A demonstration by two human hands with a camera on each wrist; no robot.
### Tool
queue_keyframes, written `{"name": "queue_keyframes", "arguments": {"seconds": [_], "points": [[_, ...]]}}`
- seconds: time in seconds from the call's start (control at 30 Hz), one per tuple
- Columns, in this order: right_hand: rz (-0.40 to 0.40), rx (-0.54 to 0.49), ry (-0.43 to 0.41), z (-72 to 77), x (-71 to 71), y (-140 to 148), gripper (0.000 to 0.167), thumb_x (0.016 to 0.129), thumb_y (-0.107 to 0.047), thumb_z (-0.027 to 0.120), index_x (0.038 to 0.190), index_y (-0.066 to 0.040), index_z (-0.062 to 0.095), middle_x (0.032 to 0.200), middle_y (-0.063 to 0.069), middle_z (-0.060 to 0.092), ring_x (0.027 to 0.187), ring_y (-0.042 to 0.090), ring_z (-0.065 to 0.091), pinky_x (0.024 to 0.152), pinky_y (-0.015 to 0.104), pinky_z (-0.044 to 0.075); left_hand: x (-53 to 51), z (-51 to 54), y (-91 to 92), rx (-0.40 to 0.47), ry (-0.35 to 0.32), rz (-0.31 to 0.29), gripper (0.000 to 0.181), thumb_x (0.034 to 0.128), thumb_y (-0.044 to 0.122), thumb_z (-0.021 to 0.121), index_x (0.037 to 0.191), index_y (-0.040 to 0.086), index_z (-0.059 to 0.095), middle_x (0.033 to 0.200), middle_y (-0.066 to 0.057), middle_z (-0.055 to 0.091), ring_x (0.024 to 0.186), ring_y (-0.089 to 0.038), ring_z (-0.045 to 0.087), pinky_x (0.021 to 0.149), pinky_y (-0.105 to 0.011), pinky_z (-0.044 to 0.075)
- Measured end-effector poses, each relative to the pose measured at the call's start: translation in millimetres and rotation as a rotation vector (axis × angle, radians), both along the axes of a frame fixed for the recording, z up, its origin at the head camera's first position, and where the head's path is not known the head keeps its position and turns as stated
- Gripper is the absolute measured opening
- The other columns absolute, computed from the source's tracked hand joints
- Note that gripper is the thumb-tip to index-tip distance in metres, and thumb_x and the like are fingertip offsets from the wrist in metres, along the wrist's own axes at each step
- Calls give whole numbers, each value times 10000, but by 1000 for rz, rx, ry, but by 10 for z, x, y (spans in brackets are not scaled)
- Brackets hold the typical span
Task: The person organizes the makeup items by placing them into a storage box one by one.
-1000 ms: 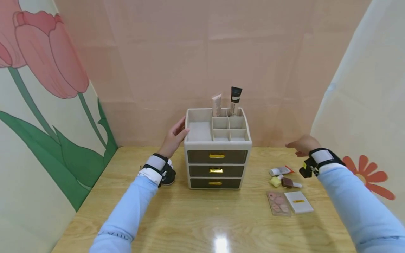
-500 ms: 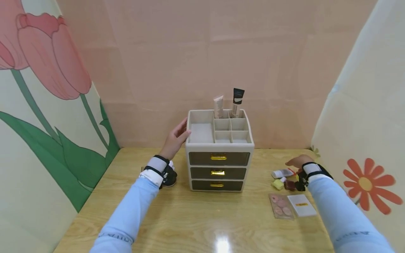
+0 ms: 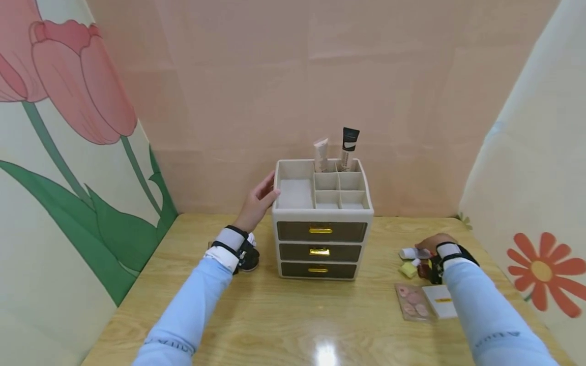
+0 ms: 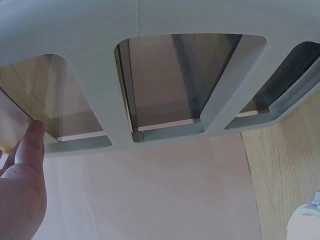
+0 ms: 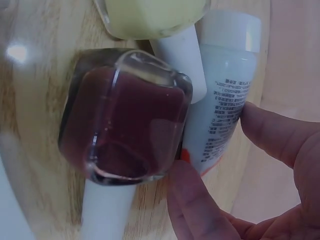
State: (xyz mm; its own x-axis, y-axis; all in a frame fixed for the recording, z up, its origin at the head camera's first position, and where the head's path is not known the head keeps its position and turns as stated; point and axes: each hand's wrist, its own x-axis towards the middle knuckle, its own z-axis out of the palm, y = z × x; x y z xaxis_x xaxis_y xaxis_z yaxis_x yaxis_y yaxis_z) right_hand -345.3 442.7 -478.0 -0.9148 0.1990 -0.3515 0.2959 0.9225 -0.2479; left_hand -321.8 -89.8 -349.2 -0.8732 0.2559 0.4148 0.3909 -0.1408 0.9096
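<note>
Change in the last sec: R hand point(image 3: 437, 240) drops from over the table's point(image 3: 274, 325) far R edge to the white tube point(image 5: 220, 95); L hand point(image 3: 256, 203) hasn't left the caddy point(image 3: 322, 215). For the work, I judge the reach is abt done & the grasp is just starting, w/ L steadying.

R fingers point(image 5: 275, 132): spread approx the tube's width, one tip at each long edge nr the red end. Looks like contact, but can't tell if they've got hold yet. Tube lies on the table btwn those tips, cap end pointing away from the palm. L fingers: fairly straight, laid along the caddy's side, thumb tip at its rim; no small item in them.

Just beside R fingertips: wine polish point(image 5: 125, 120); a bit past it, yellow polish point(image 5: 155, 17). Nearer the person than R fingers: palette point(image 3: 412, 302) & white box point(image 3: 437, 306), partly behind the sleeve. Well L of R fingers, standing in the caddy's back slots: pale tube point(image 3: 321, 155), black-topped tube point(image 3: 350, 145).

Writing: white tube has Chinese-looking small print, too fine to read. Box's yellow strip, black-topped tube's lettering & sleeve print: illegible. No brand readable.
</note>
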Motion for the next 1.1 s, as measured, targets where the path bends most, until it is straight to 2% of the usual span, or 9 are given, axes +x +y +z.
{"name": "queue_keyframes", "arguments": {"seconds": [0.1, 0.37, 0.47, 0.57, 0.63, 0.77, 0.9, 1.03, 1.1], "points": [[-33, -14, 13, -11, -4, -12, 847, 831, -461, 670, 1105, 310, 453, 1135, 458, 488, 1058, 522, 519, 884, 471, 490, 7, 14, -10, -9, 2, 5, 543, 988, 70, 544, 1499, 73, 360, 1485, -185, 399, 1301, -333, 440, 962, -366, 478], [-77, -56, 29, -88, -55, -10, 888, 822, -458, 691, 1155, 320, 419, 1203, 478, 431, 1084, 532, 490, 902, 493, 477, 9, 24, -30, -17, 8, 0, 545, 991, 70, 539, 1503, 69, 351, 1476, -202, 403, 1294, -335, 444, 949, -343, 483], [-66, -53, 31, -124, -75, -7, 858, 827, -449, 680, 1141, 313, 440, 1193, 474, 443, 1079, 522, 497, 903, 486, 475, 4, 17, -29, -13, 0, 0, 546, 991, 64, 538, 1504, 78, 352, 1470, -205, 410, 1294, -339, 444, 938, -334, 490], [-75, -49, 39, -142, -86, -17, 811, 817, -437, 683, 1094, 298, 481, 1115, 439, 504, 1022, 478, 532, 877, 456, 487, -11, 2, -19, -9, -2, -12, 546, 994, 63, 533, 1506, 84, 345, 1472, -211, 404, 1298, -356, 435, 938, -349, 488], [-109, -56, 51, -151, -70, -18, 793, 815, -423, 685, 1078, 298, 485, 1076, 423, 524, 980, 449, 542, 846, 447, 494, -22, -10, -1, -2, 0, -25, 551, 994, 55, 528, 1509, 73, 332, 1479, -221, 388, 1307, -377, 419, 950, -360, 481], [-195, -132, 82, -189, 4, 10, 761, 814, -410, 707, 1063, 282, 508, 965, 360, 579, 891, 388, 573, 764, 426, 504, -39, -31, 48, 9, -2, -43, 558, 991, 41, 527, 1509, 56, 320, 1484, -236, 372, 1316, -387, 404, 964, -355, 474], [-256, -245, 103, -182, 69, 39, 665, 825, -363, 713, 1009, 258, 561, 730, 195, 663, 745, 294, 643, 709, 400, 505, -44, -35, 91, -2, -2, -29, 555, 984, 47, 540, 1504, 69, 346, 1457, -234, 412, 1288, -351, 448, 951, -347, 485], [-268, -317, 155, -86, 104, 35, 538, 847, -302, 689, 930, 225, 625, 583, 76, 662, 584, 196, 654, 627, 342, 521, -70, -38, 121, -10, 21, -16, 552, 977, 62, 548, 1498, 76, 363, 1435, -227, 444, 1261, -320, 481, 953, -362, 486], [-235, -305, 195, -23, 102, 37, 480, 859, -289, 661, 876, 191, 660, 553, 39, 648, 544, 170, 645, 583, 311, 522, -80, -35, 131, -8, 29, -14, 554, 975, 61, 549, 1497, 68, 363, 1433, -232, 444, 1260, -326, 480, 958, -367, 484]]}}
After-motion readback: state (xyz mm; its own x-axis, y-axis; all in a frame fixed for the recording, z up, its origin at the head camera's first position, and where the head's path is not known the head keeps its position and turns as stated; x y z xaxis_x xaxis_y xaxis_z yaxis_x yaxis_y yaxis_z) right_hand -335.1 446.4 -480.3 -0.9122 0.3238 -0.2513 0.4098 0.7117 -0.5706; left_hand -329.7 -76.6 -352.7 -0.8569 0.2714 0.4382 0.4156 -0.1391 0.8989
